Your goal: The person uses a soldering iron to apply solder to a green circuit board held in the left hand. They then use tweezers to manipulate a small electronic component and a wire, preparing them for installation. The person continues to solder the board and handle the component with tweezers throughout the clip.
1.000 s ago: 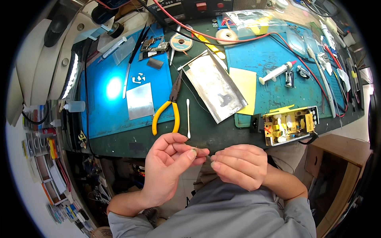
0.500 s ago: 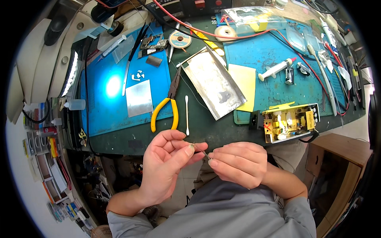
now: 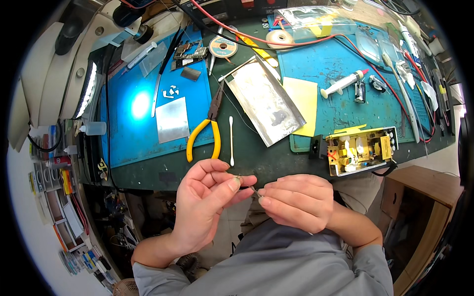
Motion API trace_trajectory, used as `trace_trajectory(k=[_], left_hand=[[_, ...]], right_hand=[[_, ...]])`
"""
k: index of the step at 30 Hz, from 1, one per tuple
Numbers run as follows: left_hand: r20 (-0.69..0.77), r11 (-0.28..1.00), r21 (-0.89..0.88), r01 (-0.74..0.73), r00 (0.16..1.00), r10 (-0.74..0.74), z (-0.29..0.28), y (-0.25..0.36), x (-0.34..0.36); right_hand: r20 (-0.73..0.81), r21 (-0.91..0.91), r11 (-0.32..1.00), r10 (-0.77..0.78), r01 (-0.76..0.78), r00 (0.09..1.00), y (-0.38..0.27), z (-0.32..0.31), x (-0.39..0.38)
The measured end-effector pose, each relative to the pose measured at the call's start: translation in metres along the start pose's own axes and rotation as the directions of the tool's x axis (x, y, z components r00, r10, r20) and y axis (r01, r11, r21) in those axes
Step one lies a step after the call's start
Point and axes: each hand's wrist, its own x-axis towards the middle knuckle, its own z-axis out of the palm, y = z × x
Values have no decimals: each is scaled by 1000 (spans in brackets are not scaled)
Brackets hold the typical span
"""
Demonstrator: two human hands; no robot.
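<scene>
In front of the table's near edge, my left hand (image 3: pixel 206 200) pinches a tiny greenish piece (image 3: pixel 238 178) between thumb and fingers. Its exact kind is too small to make out. My right hand (image 3: pixel 297 202) is closed around a thin metal tool (image 3: pixel 255 191), whose slim tip points at the left fingertips; the rest of it is hidden in the palm. Beyond my left hand lie yellow-handled long-nose pliers (image 3: pixel 216 133), with a cotton swab (image 3: pixel 231 140) beside them. Farther off rests a shallow metal tray (image 3: pixel 266 103), tilted across the dark mat.
At right stands an opened power-supply box (image 3: pixel 363 153) with a cable. A flux-like syringe (image 3: pixel 344 84) lies on the right blue mat. The left mat holds a metal plate (image 3: pixel 173 121), white scraps (image 3: pixel 171 92) and a circuit board (image 3: pixel 189 53). A red cable (image 3: pixel 276 43) crosses the back.
The thin tool's tip shows shorter between my hands, a little back from the left fingertips. Both hands otherwise keep their places, and the things on the table lie as before.
</scene>
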Motion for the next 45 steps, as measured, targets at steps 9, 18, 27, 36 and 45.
trace_trajectory(k=[9,18,27,36,45], left_hand=[[-11,999,-35,16,1000,-17,0,1,0],[-14,995,57,-86,996,87,3,-10,0],[6,991,51,-123,992,123,1,-16,0],[39,992,20,-123,992,122,1,-13,0],[85,993,22,-120,989,117,-4,-14,1]], right_hand=[[9,12,1000,7,-7,1000,-1,-1,1],[0,17,1000,11,-11,1000,-1,-2,2],[-20,3,999,34,-34,999,-1,0,1],[-39,55,995,89,-86,995,-4,0,1],[-11,45,993,107,-107,994,-6,-1,3]])
